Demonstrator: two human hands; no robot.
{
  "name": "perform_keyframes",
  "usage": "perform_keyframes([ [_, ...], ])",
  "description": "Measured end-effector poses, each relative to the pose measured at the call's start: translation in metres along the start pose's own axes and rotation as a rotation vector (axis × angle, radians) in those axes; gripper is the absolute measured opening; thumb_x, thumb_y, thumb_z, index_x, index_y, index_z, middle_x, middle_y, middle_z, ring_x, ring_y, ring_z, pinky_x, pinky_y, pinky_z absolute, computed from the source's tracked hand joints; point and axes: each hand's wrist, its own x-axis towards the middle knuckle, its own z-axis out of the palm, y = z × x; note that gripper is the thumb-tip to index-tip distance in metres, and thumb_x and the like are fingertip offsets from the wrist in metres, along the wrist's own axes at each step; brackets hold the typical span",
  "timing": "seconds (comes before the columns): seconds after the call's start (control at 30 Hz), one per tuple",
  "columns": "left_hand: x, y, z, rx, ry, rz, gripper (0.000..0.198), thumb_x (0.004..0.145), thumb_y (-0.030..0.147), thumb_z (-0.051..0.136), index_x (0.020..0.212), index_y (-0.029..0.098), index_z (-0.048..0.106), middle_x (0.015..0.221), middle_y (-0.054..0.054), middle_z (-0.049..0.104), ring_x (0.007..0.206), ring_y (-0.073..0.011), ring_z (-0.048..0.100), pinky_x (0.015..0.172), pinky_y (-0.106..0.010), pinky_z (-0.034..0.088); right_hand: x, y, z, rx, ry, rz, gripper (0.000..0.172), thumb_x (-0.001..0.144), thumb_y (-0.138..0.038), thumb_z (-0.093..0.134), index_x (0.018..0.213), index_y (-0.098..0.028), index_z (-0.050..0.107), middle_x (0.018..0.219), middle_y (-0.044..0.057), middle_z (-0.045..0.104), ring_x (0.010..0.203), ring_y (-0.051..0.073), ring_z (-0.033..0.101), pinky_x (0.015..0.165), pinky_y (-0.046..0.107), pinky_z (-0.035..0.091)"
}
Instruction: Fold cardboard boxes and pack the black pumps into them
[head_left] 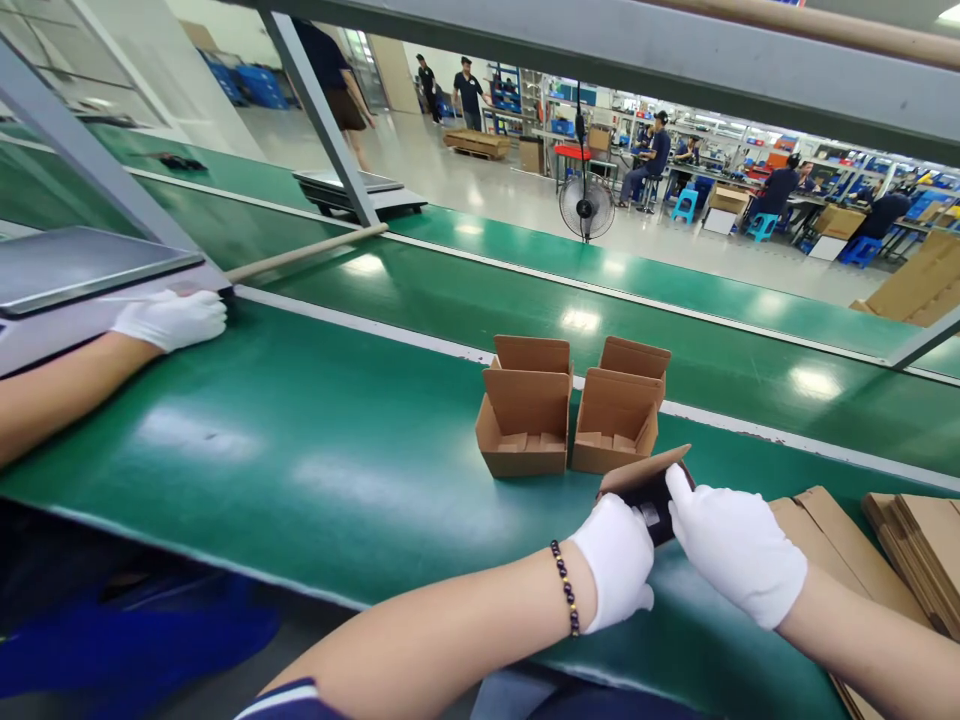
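Note:
A small cardboard box point(637, 476) with a raised brown flap and a dark face bearing a pale label is between my hands, above the front of the green bench. My left hand point(616, 562), white-gloved with a beaded bracelet at the wrist, is closed around its near left side. On the right side, my right hand point(739, 548), also gloved, grips it with a finger against the flap. Both palms hide part of the box. Just beyond stand several open cardboard boxes point(525, 462) in two columns, lids up.
Flat cardboard blanks point(847, 550) and a stack of folded cardboard point(919, 545) lie at right. A co-worker's gloved hand point(176, 320) touches a scale point(97, 275) at left. Metal frame bars point(319, 115) cross the bench. A fan point(587, 208) and people stand beyond.

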Motion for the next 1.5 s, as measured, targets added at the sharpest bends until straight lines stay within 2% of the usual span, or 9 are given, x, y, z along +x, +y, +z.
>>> perform_keyframes([
  [0.17,0.003,0.000,0.006,-0.070,0.004,-0.007,0.037,0.069,0.043,0.066,0.080,0.008,0.069,0.075,-0.019,0.064,0.079,-0.0344,0.059,0.067,-0.043,0.040,0.029,-0.015,-0.016,0.076,-0.166,-0.014,0.028,0.082,-0.009,0.046,0.108,-0.004,0.056,0.076,0.019,0.062,0.068,0.030,0.064,0.058,0.036,0.048],
  [0.4,-0.004,-0.005,-0.016,0.066,-0.170,0.067,0.034,0.080,0.040,0.051,0.088,0.011,0.067,0.081,-0.016,0.064,0.075,-0.0312,0.059,0.061,-0.040,0.041,0.055,-0.003,-0.028,0.105,-0.326,-0.157,0.017,0.084,-0.022,0.050,0.087,-0.013,0.063,0.080,0.013,0.065,0.074,0.030,0.064,0.062,0.038,0.049],
  [0.57,-0.006,-0.005,-0.024,0.059,-0.229,0.061,0.041,0.082,0.045,0.048,0.085,0.010,0.067,0.078,-0.015,0.063,0.070,-0.0296,0.060,0.059,-0.039,0.041,0.055,0.013,-0.015,0.096,-0.281,-0.225,0.023,0.087,-0.030,0.045,0.087,-0.016,0.063,0.076,0.011,0.065,0.071,0.029,0.063,0.059,0.035,0.047],
  [0.87,-0.004,-0.002,-0.020,0.098,-0.239,0.035,0.044,0.078,0.050,0.051,0.083,0.009,0.067,0.078,-0.015,0.063,0.070,-0.0288,0.059,0.060,-0.039,0.043,0.038,0.017,0.004,0.107,-0.127,-0.146,0.021,0.091,-0.033,0.044,0.094,-0.018,0.058,0.078,0.008,0.065,0.070,0.026,0.063,0.057,0.030,0.043],
  [1.03,-0.002,-0.003,-0.013,0.081,-0.191,0.022,0.042,0.074,0.047,0.057,0.082,0.007,0.068,0.074,-0.017,0.063,0.070,-0.0290,0.060,0.062,-0.039,0.042,0.015,0.017,0.019,0.033,-0.030,-0.150,0.013,0.091,-0.020,0.044,0.097,-0.015,0.054,0.074,0.007,0.061,0.064,0.022,0.059,0.052,0.029,0.036],
  [1.17,0.003,-0.001,-0.005,0.078,-0.181,-0.023,0.042,0.071,0.048,0.060,0.081,0.008,0.068,0.074,-0.017,0.064,0.073,-0.0304,0.059,0.064,-0.041,0.042,0.005,0.022,0.032,-0.150,0.138,-0.267,0.011,0.088,-0.016,0.044,0.089,-0.014,0.055,0.079,0.011,0.055,0.068,0.024,0.053,0.055,0.034,0.034],
  [1.27,0.008,-0.001,0.007,0.121,-0.149,-0.033,0.042,0.068,0.045,0.064,0.087,0.008,0.068,0.076,-0.018,0.064,0.074,-0.0305,0.058,0.065,-0.042,0.041,0.016,0.027,0.031,-0.194,0.143,-0.387,0.008,0.085,-0.015,0.048,0.083,-0.014,0.055,0.076,0.009,0.052,0.068,0.024,0.049,0.057,0.035,0.032],
  [1.37,0.012,-0.003,0.021,0.195,-0.135,0.002,0.026,0.066,0.024,0.066,0.085,0.007,0.069,0.075,-0.018,0.064,0.072,-0.0307,0.058,0.060,-0.041,0.042,0.036,0.030,0.024,-0.182,0.127,-0.444,0.009,0.085,-0.015,0.047,0.085,-0.014,0.056,0.075,0.008,0.051,0.069,0.024,0.047,0.057,0.035,0.030],
  [1.5,0.012,-0.009,0.029,0.177,0.070,-0.025,0.018,0.062,0.009,0.062,0.078,0.006,0.068,0.074,-0.018,0.064,0.074,-0.0311,0.059,0.062,-0.042,0.042,0.054,0.028,0.020,-0.149,0.150,-0.487,0.014,0.087,-0.016,0.043,0.093,-0.014,0.056,0.078,0.009,0.051,0.070,0.024,0.047,0.057,0.034,0.029],
])
